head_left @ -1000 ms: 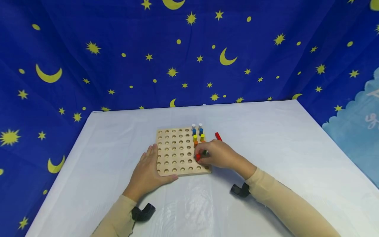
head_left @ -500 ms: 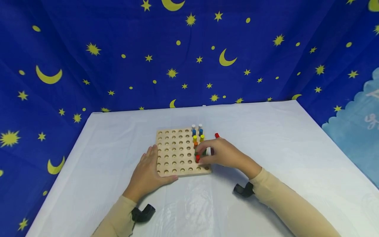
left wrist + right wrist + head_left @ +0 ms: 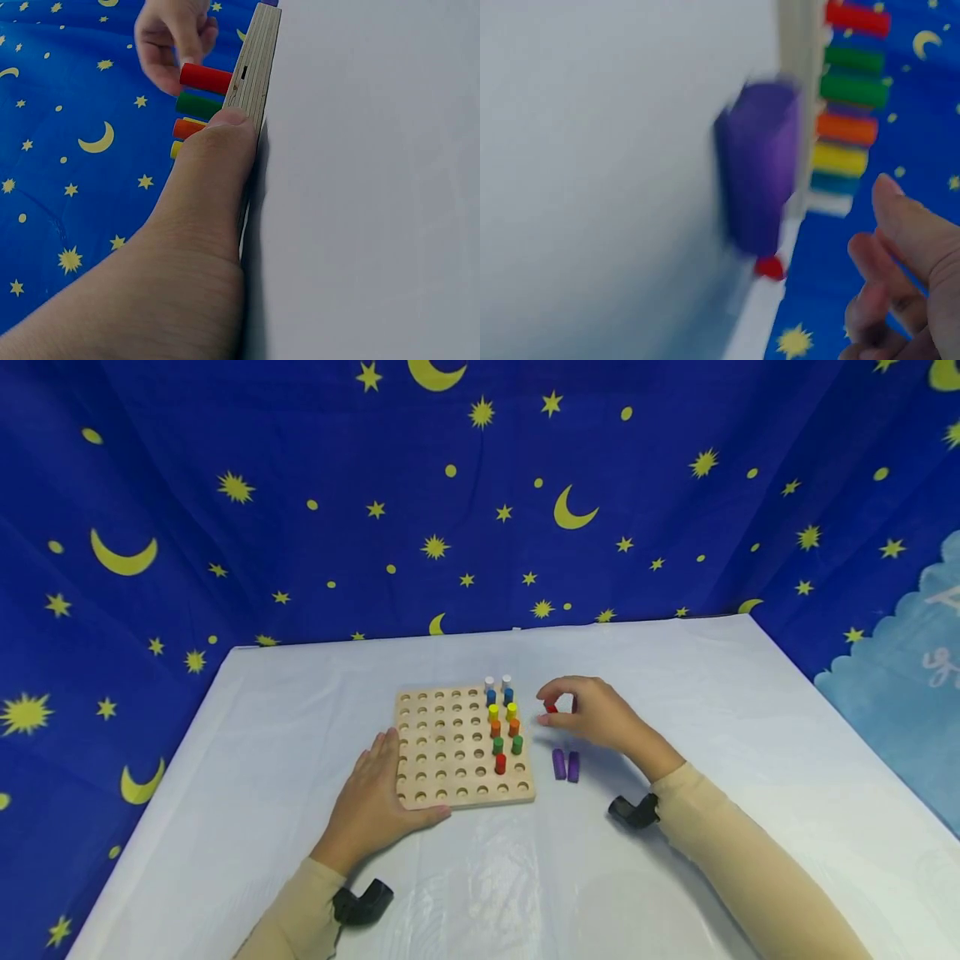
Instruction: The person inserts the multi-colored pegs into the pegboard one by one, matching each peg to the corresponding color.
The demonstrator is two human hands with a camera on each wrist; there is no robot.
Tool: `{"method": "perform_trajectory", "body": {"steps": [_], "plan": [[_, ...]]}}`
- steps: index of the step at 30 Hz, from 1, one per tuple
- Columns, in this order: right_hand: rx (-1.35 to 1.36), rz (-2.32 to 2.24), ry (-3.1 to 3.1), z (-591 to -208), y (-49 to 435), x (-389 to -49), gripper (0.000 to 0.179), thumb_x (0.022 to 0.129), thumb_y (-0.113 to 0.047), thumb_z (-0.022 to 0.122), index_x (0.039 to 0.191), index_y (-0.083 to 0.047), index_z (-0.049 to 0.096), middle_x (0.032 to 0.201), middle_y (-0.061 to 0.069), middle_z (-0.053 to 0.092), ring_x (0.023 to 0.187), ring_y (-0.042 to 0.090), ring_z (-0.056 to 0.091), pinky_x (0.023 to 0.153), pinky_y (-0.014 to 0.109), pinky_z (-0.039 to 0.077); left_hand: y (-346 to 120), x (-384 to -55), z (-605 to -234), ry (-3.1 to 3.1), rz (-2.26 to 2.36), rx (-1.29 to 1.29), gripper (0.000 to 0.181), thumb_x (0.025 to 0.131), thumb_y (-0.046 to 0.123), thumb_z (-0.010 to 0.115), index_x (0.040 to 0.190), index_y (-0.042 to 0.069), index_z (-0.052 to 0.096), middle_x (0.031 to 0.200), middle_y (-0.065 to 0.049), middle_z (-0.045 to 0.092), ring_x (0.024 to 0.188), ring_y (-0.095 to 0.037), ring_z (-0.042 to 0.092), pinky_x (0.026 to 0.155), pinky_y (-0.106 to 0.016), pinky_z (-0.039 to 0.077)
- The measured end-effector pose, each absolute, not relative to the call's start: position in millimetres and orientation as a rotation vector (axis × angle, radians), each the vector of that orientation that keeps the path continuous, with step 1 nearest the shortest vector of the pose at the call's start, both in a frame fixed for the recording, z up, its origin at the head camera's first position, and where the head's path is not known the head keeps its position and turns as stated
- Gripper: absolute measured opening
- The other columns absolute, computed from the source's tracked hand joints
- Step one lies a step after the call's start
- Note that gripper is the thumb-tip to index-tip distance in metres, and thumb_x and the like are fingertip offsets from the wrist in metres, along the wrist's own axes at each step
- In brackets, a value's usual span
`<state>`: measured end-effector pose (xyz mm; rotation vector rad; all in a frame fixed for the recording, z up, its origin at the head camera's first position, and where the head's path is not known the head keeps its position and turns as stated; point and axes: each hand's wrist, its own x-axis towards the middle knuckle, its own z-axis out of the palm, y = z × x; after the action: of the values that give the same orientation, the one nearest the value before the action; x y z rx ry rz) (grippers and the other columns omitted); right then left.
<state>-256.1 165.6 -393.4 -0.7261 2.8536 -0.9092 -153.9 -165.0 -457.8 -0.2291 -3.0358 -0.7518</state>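
Note:
A wooden pegboard [image 3: 471, 764] lies on the table, with pegs upright in the columns at its right: white, blue, yellow, orange and green pairs, plus one red peg [image 3: 500, 765]. My left hand [image 3: 371, 802] rests along the board's left side, fingers straight, thumb reaching along the front edge. Right of the board, my right hand [image 3: 592, 712] hovers with thumb and fingers parted around a loose red peg [image 3: 551, 709], partly hidden by the hand. In the right wrist view those parted fingers [image 3: 907, 232] have nothing between them, and the red peg [image 3: 770, 268] shows beyond a purple peg.
Two purple pegs [image 3: 559, 765] lie side by side on the white table [image 3: 675, 693], right of the board and nearer me than the right hand. A blue curtain [image 3: 315, 460] with stars and moons hangs behind the table. Each wrist bears a black mount [image 3: 363, 902].
My right hand has let go of the red peg standing in the board and moved right and away from me to the loose red peg, uncovering the purple pegs. The left hand stays put.

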Motion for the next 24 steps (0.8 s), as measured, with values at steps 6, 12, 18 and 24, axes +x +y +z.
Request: {"method": "perform_trajectory", "body": {"steps": [6, 12, 18, 24], "plan": [[-0.589, -0.733, 2.922, -403.9, 172.4, -271.5, 0.045, 0.083, -0.031, 0.081, 0.122, -0.012, 0.069, 0.107, 0.003, 0.071, 0.097, 0.022, 0.061, 0.090, 0.043, 0.053, -164.8, -153.7, -458.2, -3.040, -0.750, -0.230, 0.147, 0.059, 0.090, 0.065, 0.158, -0.002, 0.009, 0.165, -0.020, 0.014, 0.154, -0.036, 0.014, 0.126, -0.051, 0.016], [-0.502, -0.605, 2.887, -403.2, 168.8, -276.9, 0.053, 0.081, -0.035, 0.083, 0.125, -0.010, 0.068, 0.112, 0.007, 0.071, 0.104, 0.025, 0.062, 0.096, 0.047, 0.052, -165.0, -154.0, -457.9, -3.044, -0.746, -0.228, 0.147, 0.059, 0.091, 0.064, 0.158, -0.002, 0.008, 0.165, -0.020, 0.014, 0.154, -0.036, 0.014, 0.126, -0.051, 0.016], [-0.458, -0.552, 2.852, -403.2, 166.2, -280.4, 0.052, 0.082, -0.034, 0.082, 0.125, -0.009, 0.068, 0.111, 0.007, 0.071, 0.100, 0.023, 0.063, 0.094, 0.045, 0.053, -165.6, -154.1, -459.0, -3.040, -0.745, -0.229, 0.147, 0.058, 0.092, 0.063, 0.158, -0.002, 0.008, 0.165, -0.020, 0.014, 0.154, -0.036, 0.014, 0.126, -0.051, 0.016], [-0.502, -0.546, 2.822, -405.5, 165.3, -285.5, 0.042, 0.084, -0.025, 0.081, 0.121, -0.012, 0.070, 0.108, 0.005, 0.072, 0.101, 0.022, 0.063, 0.096, 0.045, 0.052, -166.0, -154.1, -459.5, -3.035, -0.750, -0.228, 0.147, 0.058, 0.092, 0.063, 0.158, -0.001, 0.008, 0.165, -0.020, 0.014, 0.154, -0.036, 0.014, 0.126, -0.051, 0.016]]}}
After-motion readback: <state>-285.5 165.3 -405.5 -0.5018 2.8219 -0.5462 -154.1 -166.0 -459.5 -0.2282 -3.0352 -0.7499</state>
